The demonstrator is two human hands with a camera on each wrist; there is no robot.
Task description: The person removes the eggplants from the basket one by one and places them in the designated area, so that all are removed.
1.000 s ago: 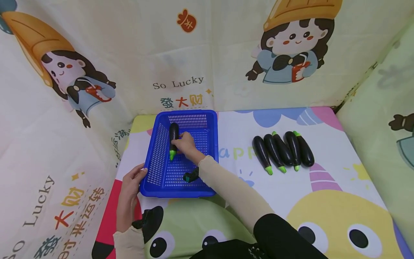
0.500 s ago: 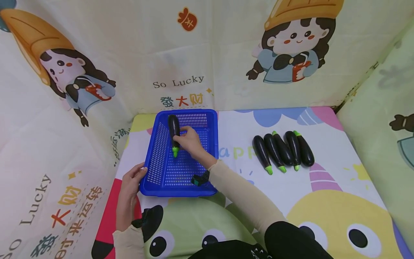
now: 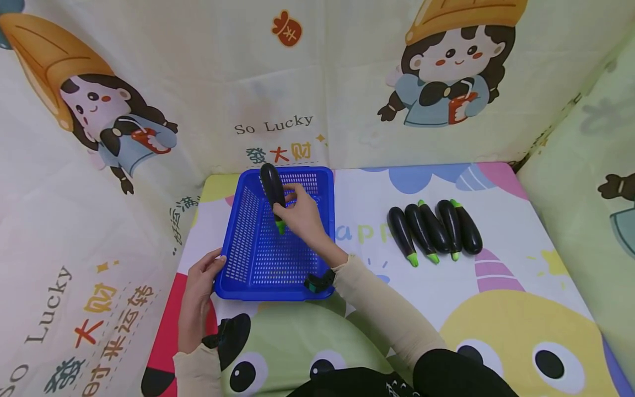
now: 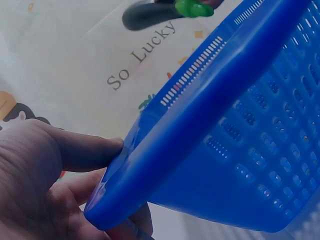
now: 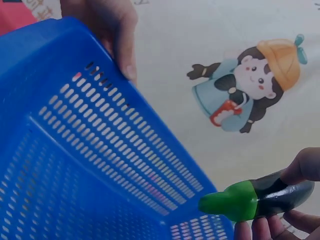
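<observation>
An eggplant (image 3: 273,187), dark with a bright green stem end, is in my right hand (image 3: 303,218), pinched between thumb and fingers above the blue basket (image 3: 225,292). In the right wrist view the green cap of this eggplant (image 5: 240,200) points toward the basket's inside. My left hand (image 3: 200,289) grips the basket's near left rim, and the left wrist view has its thumb on top of the rim (image 4: 165,155) with fingers beneath. No eggplant lies on the basket floor that I can see.
Several eggplants (image 3: 434,229) lie side by side on the patterned tablecloth (image 3: 357,193) to the right of the basket. A printed cloth wall (image 3: 347,99) rises right behind the table's back edge, and another stands on the left.
My right hand has lifted the eggplant up out of the basket's inside and slightly to the right, tilting it. The left hand stays on the rim; the other eggplants have not moved.
</observation>
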